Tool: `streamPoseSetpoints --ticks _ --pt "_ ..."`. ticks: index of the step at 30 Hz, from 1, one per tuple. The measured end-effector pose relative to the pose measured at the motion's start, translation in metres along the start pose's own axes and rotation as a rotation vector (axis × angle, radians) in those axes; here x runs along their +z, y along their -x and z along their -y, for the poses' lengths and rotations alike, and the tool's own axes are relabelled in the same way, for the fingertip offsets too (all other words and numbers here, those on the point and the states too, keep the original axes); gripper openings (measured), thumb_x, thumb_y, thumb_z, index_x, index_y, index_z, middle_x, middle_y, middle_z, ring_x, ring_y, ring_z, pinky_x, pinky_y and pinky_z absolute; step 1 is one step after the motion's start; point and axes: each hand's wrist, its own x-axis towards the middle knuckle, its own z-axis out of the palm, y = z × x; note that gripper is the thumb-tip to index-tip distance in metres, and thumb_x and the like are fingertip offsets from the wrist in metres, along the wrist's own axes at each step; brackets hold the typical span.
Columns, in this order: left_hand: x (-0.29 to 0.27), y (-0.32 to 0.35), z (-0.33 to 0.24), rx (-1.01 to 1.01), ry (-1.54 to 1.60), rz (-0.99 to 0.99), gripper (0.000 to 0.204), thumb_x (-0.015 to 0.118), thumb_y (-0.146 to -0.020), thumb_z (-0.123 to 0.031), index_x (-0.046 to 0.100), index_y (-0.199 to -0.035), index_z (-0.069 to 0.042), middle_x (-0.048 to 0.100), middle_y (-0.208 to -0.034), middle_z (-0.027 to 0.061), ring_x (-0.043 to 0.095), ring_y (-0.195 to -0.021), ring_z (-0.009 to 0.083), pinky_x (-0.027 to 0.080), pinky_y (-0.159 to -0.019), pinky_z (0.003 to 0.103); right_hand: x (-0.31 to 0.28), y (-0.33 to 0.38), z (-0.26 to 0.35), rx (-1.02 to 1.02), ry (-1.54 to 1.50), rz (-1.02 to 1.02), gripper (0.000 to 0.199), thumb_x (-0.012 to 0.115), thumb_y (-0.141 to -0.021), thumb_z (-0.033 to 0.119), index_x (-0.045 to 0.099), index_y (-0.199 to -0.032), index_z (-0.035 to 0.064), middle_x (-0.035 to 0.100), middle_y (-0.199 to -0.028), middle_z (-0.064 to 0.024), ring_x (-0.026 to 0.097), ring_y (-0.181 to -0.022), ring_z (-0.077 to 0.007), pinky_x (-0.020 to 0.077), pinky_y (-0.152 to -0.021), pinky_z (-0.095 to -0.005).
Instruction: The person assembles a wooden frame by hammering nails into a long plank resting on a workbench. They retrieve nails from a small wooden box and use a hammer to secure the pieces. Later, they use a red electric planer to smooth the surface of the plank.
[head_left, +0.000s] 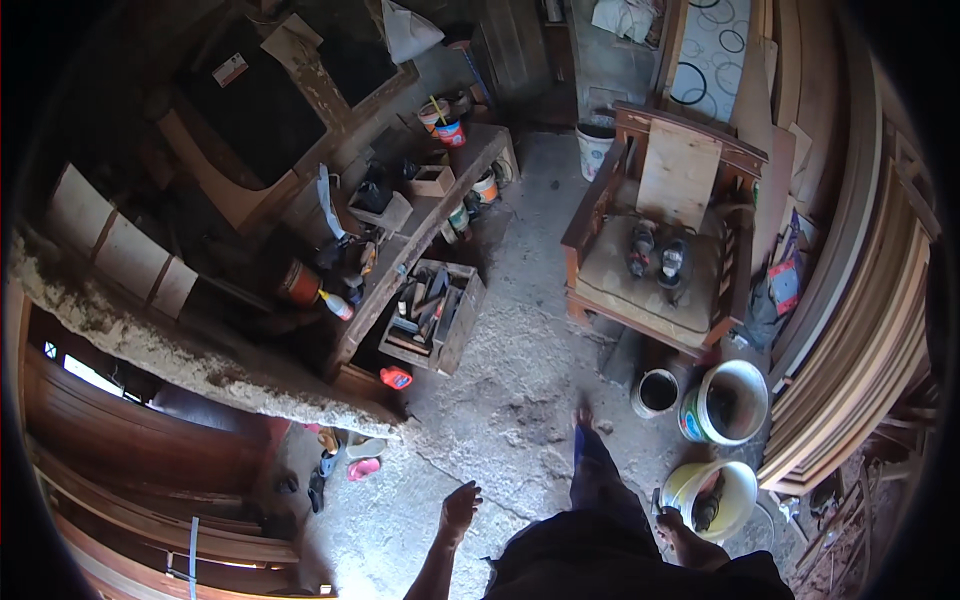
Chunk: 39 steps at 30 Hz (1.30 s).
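Over the concrete floor [510,400], my left hand [459,510] hangs with its fingers loosely apart and nothing in them. My right hand [680,535] is low at the right, beside a pale yellowish bucket [743,500]. Its fingers are closed, and a small dark piece juts up from them that I cannot make out. Inside that bucket leans a dark object [709,503] like a power tool, its kind unclear. One bare foot [584,414] of mine is stepped forward on the floor.
A wooden armchair [655,265] carries two power tools [672,262]. A large white bucket [755,400] and a smaller one [657,392] stand before it. At left are a workbench [420,240], an open wooden toolbox [462,320] and a red bottle [396,377]. Long boards [850,370] lean at right.
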Motion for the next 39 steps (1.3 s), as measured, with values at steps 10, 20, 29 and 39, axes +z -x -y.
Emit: streamPoseSetpoints --ticks 10,20,29,39 --pt "0.07 -0.186 -0.136 0.369 -0.162 0.071 0.04 0.061 -0.096 -0.013 0.056 -0.132 0.003 0.069 -0.112 0.0115 0.067 -0.098 0.0191 0.055 -0.085 0.031 0.021 -0.054 0.438 -0.761 0.403 -0.045 0.033 0.056 -0.087 0.012 0.059 -0.12 0.0089 0.065 -0.079 -0.0186 0.066 -0.068 -0.0323 0.0514 -0.062 -0.0443" --pt "0.042 -0.417 -0.322 0.247 0.459 0.255 0.048 0.055 -0.1 -0.037 0.054 -0.136 -0.004 0.067 -0.116 0.009 0.063 -0.108 0.0173 0.05 -0.094 0.033 0.192 0.117 0.83 -1.502 0.508 0.525 0.029 0.059 -0.095 0.013 0.061 -0.124 0.0106 0.068 -0.087 -0.0173 0.07 -0.079 -0.0245 0.0517 -0.068 -0.0356" --pt "-0.019 -0.544 -0.423 -0.103 0.927 0.04 0.076 0.031 -0.102 -0.059 0.056 -0.129 0.007 0.064 -0.122 0.0175 0.06 -0.112 0.0278 0.044 -0.102 0.041 0.334 0.113 0.994 -1.582 1.112 0.862 0.032 0.06 -0.092 0.016 0.059 -0.124 0.0097 0.066 -0.103 -0.0187 0.067 -0.083 -0.0333 0.0524 -0.078 -0.041" --pt "-0.043 -0.596 -0.347 -0.08 1.28 -0.778 0.069 0.047 -0.092 -0.061 0.059 -0.116 0.002 0.061 -0.123 0.0185 0.054 -0.113 0.036 0.046 -0.096 0.048 0.396 0.0 1.129 -2.417 1.602 0.609 0.026 0.051 -0.095 0.024 0.064 -0.115 0.0135 0.058 -0.123 -0.0079 0.065 -0.072 -0.017 0.0528 -0.057 -0.0367"
